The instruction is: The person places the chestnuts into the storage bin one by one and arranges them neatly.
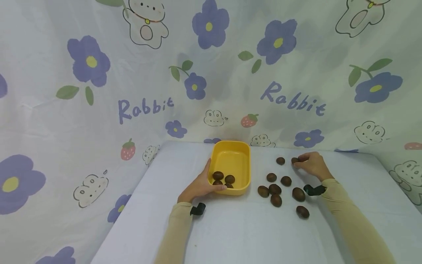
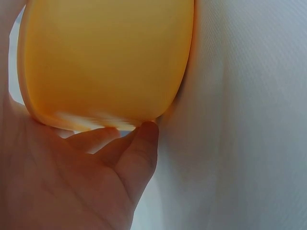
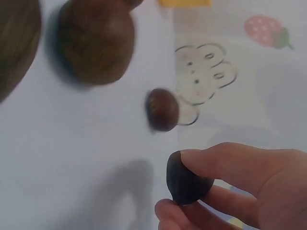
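A yellow plastic box [image 1: 230, 161] stands on the table with several brown chestnuts [image 1: 229, 179] gathered at its near end. My left hand [image 1: 201, 183] holds this box at its near left corner, thumb along the front wall, fingers against the left side. In the left wrist view, the fingertips touch the box wall [image 2: 110, 62]. Over on the right, my right hand [image 1: 313, 164] pinches one chestnut [image 3: 187, 179] between thumb and fingers. Just left of it lies another chestnut [image 1: 280, 161]. Several more chestnuts [image 1: 275, 189] lie loose between the box and the right forearm.
The white-covered table [image 1: 244, 234] meets a hanging cloth [image 1: 224, 73] printed with flowers and rabbits behind the box. One chestnut [image 1: 302, 212] lies nearest the front, beside the right sleeve. Black wrist cameras [image 1: 314, 190] sit on both wrists.
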The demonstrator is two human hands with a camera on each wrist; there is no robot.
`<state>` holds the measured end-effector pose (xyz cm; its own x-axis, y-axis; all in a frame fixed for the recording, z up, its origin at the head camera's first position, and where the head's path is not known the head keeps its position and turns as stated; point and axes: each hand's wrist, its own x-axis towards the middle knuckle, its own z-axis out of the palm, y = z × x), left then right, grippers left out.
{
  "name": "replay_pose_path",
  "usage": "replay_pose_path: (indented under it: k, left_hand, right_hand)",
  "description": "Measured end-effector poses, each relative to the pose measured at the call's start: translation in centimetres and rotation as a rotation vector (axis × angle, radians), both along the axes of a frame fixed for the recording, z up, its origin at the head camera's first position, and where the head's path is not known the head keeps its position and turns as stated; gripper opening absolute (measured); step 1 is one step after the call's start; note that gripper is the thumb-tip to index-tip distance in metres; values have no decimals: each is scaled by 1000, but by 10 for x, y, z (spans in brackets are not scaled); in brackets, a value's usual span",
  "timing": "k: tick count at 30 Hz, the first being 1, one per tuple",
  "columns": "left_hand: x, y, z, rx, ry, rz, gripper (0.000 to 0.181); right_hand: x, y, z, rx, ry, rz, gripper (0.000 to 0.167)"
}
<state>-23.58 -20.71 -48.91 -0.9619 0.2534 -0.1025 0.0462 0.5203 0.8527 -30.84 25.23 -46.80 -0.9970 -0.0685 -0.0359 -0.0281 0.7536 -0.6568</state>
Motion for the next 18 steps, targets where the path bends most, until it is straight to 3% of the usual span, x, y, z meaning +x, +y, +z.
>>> replay_pose_path:
  k: [10,18]
  left_hand:
    - [-1,-1,0,-8,-2,4,138]
    - [0,0,1,-8,16,-2,135]
  right_hand:
    - [11,-17,22,-70,38,43,60]
    - [18,-43,39,-114,64,75,51]
